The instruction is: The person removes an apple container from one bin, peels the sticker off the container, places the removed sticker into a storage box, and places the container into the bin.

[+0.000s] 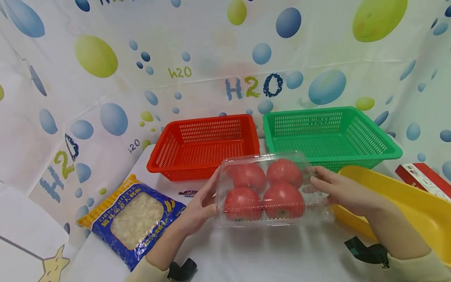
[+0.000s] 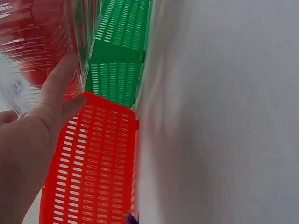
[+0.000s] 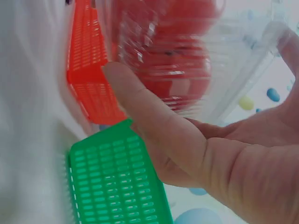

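Observation:
A clear plastic clamshell box (image 1: 267, 190) with several red tomatoes inside is held just above the white table. My left hand (image 1: 210, 194) grips its left end, thumb in front and fingers behind. At the right end my right hand (image 1: 318, 186) grips it the same way. In the left wrist view the left hand's thumb (image 2: 58, 86) presses on the ribbed box wall (image 2: 42, 42). In the right wrist view the right hand's thumb (image 3: 145, 112) lies against the box (image 3: 182, 51), tomatoes showing through.
A red basket (image 1: 202, 147) and a green basket (image 1: 327, 133) stand behind the box, both without contents. A yellow tray (image 1: 408, 205) and a red carton (image 1: 423, 178) lie at the right. A blue pasta bag (image 1: 135, 219) and a small wrapped candy (image 1: 188, 192) lie at the left.

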Available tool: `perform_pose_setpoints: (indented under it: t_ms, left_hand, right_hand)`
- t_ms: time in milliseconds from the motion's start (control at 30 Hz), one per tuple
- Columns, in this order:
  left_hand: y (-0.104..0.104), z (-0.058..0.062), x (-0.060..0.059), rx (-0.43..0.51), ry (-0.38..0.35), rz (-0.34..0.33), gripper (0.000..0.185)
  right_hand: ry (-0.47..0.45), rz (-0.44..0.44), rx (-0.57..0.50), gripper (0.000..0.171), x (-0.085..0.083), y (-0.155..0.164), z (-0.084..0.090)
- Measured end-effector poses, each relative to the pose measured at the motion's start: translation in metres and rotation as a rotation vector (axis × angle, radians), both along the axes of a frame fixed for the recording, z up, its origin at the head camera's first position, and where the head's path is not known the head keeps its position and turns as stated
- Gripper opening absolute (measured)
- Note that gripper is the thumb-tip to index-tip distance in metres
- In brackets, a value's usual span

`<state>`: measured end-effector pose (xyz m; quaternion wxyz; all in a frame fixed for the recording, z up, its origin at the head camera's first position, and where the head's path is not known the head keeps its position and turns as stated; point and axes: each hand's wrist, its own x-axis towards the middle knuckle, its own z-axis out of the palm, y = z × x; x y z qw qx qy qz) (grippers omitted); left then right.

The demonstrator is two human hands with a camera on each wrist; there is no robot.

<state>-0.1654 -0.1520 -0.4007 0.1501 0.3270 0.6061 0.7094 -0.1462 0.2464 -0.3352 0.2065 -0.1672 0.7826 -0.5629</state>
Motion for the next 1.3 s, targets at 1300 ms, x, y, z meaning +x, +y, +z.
perform_pose_setpoints:
  t_ms: [1300]
  left_hand:
    - [0.001,0.021,0.004,0.081,-0.027,0.203,0.078]
  right_hand:
    - [-0.069,-0.133,-0.324,0.058,-0.016,-0.013,0.001]
